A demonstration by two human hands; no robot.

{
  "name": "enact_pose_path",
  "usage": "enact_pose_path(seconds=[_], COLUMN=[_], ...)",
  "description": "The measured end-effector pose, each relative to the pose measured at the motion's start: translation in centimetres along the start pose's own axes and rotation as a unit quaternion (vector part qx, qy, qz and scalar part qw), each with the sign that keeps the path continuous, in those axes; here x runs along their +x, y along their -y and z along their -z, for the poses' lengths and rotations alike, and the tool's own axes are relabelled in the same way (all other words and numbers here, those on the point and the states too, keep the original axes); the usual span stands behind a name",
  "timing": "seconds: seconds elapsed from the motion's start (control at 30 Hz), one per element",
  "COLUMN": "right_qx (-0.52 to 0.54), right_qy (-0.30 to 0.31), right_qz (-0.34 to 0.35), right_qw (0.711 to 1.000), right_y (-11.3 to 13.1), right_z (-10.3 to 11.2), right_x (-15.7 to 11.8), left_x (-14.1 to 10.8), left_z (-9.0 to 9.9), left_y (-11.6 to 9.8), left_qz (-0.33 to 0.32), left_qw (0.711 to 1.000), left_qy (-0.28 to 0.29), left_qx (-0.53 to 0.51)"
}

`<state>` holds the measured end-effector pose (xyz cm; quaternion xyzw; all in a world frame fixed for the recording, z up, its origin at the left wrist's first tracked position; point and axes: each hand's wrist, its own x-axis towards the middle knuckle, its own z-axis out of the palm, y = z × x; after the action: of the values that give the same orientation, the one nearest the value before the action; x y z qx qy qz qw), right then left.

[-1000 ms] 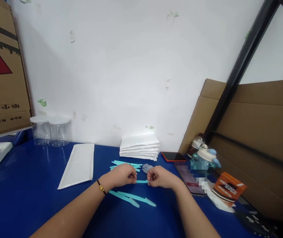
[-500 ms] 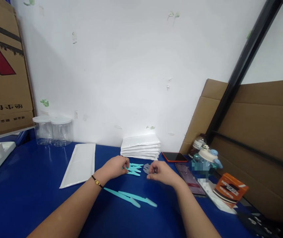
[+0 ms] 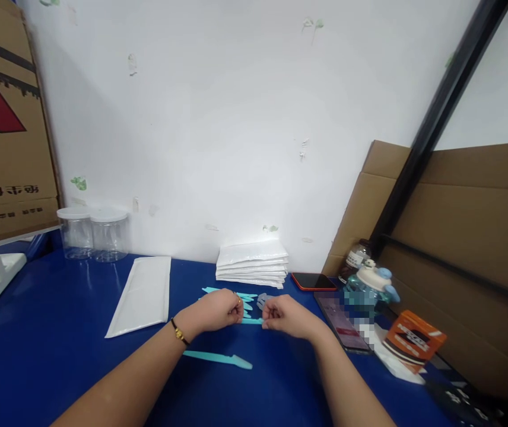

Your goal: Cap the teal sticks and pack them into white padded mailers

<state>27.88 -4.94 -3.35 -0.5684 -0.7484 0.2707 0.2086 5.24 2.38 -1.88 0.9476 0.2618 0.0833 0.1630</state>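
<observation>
Between my left hand (image 3: 228, 308) and my right hand (image 3: 281, 314) a turquoise eyebrow razor (image 3: 251, 321) is stretched level, low over the table. The left fingers pinch one end and the right fingers pinch the other. Just behind the hands lies a small pile of turquoise eyebrow razors (image 3: 247, 298), partly covered by my left hand. Some small translucent grey pieces (image 3: 263, 299), perhaps blade covers, sit beside the right fingertips. Nearer to me, a single turquoise eyebrow razor (image 3: 222, 357) rests on the blue table (image 3: 209, 397), its handle end behind my left forearm.
White padded mailers (image 3: 251, 264) are stacked by the wall; another mailer (image 3: 142, 296) lies flat to the left. Two clear jars (image 3: 109, 237) stand behind it. On the right are two phones (image 3: 314, 281), a water jug (image 3: 370, 287) and an orange box (image 3: 414, 341).
One of the two razors in front has left its spot, and a razor is now held between both hands. The remaining front razor has turned slightly. Both hands have come closer together.
</observation>
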Motion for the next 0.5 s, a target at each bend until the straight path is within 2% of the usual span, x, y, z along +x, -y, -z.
enact_pose_path(seconds=[0.07,0.17,0.27,0.37,0.43,0.5], right_qx=[-0.023,-0.077,-0.104,-0.112,-0.105,-0.080], right_qy=[-0.049,-0.121,-0.151,-0.171,-0.177,-0.160], right_qz=[-0.012,-0.051,-0.061,-0.046,-0.035,-0.020], right_qw=[0.998,0.988,0.981,0.978,0.978,0.984], right_y=[-0.8,-2.2,-2.8,-2.4,-1.7,-0.9], right_z=[0.5,1.2,1.3,1.3,1.3,1.3], right_x=[0.1,0.5,0.8,0.7,0.5,0.2], left_x=[-0.1,-0.1,0.1,-0.3,-1.0,-1.6], left_z=[0.6,1.0,1.0,1.3,1.9,2.3], left_y=[0.7,1.8,2.6,2.3,1.4,0.3], left_qz=[0.014,0.058,0.082,0.083,0.076,0.074], left_qw=[0.998,0.993,0.990,0.992,0.996,0.991], left_qy=[-0.042,-0.074,-0.088,-0.092,-0.037,0.087], left_qx=[0.045,0.075,0.076,0.030,-0.026,-0.068])
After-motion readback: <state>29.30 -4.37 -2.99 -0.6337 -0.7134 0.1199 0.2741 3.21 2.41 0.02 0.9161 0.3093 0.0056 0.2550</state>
